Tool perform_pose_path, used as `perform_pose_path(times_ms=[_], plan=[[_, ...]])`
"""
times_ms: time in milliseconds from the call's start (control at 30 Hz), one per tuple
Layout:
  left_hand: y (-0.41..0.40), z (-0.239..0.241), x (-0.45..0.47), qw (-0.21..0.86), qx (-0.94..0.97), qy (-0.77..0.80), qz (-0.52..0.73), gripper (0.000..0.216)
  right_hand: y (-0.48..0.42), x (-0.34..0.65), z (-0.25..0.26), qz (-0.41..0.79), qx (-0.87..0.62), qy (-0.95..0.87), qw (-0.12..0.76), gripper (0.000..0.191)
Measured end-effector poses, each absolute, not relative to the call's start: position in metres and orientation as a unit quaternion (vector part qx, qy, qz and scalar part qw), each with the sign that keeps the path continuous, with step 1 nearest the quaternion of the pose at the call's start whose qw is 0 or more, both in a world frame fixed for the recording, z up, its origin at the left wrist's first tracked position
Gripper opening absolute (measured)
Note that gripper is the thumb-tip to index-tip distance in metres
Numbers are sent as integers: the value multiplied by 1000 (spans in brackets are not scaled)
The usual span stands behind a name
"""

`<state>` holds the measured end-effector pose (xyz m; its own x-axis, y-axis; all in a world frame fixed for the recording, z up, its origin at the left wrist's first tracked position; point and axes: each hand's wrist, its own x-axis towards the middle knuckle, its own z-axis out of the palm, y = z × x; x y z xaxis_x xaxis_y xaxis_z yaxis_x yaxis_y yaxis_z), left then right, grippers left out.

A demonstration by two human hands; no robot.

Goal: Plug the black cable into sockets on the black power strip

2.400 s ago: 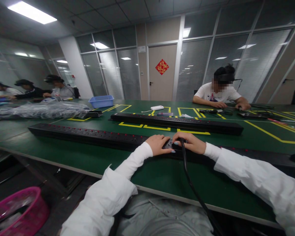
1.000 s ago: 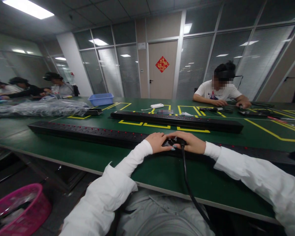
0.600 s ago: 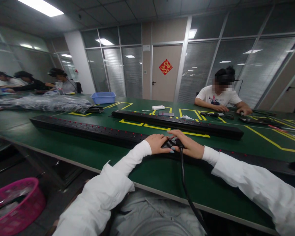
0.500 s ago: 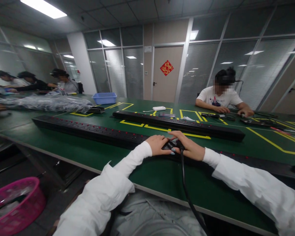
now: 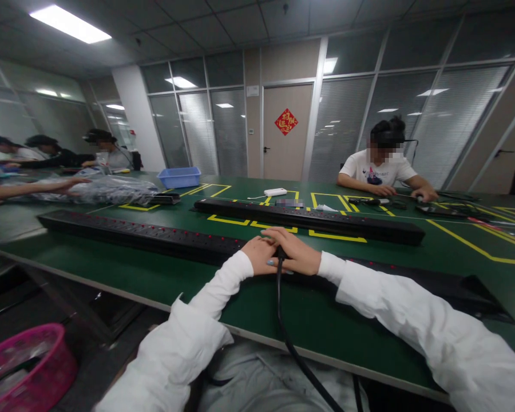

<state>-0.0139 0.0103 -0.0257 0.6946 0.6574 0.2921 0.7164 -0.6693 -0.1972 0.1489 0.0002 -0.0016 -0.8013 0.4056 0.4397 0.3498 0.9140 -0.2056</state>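
Note:
A long black power strip [image 5: 146, 236] with red switches lies along the near side of the green table [image 5: 124, 272]. My left hand [image 5: 260, 255] and my right hand [image 5: 295, 252] sit close together on top of it, fingers curled. Between them a thick black cable [image 5: 282, 320] rises from my lap, and its plug end is hidden under my fingers. My right hand wraps round that end, my left hand presses against it from the left. Both arms wear white sleeves.
A second black power strip [image 5: 309, 220] lies further back among yellow tape marks. Behind it sit a white box [image 5: 275, 192], a blue bin [image 5: 178, 177] and plastic-wrapped goods [image 5: 107, 191]. A person in a white shirt [image 5: 380, 170] sits opposite, others at far left. A pink basket [image 5: 26, 369] stands on the floor.
My two hands have closed together over the plug, which showed between them before. My view has swung right, and a person's arm now reaches in at the far left.

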Motion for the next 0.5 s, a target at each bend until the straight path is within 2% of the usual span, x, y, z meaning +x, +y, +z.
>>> perform_pose_path(times_ms=[167,500], plan=[[15,-34,-12,162,-906,-379,-92,49,1,141,-2,25,-183,-954,237,47],[14,-35,-14,164,-906,-383,-67,41,-7,152,-2,46,-181,-956,225,47]])
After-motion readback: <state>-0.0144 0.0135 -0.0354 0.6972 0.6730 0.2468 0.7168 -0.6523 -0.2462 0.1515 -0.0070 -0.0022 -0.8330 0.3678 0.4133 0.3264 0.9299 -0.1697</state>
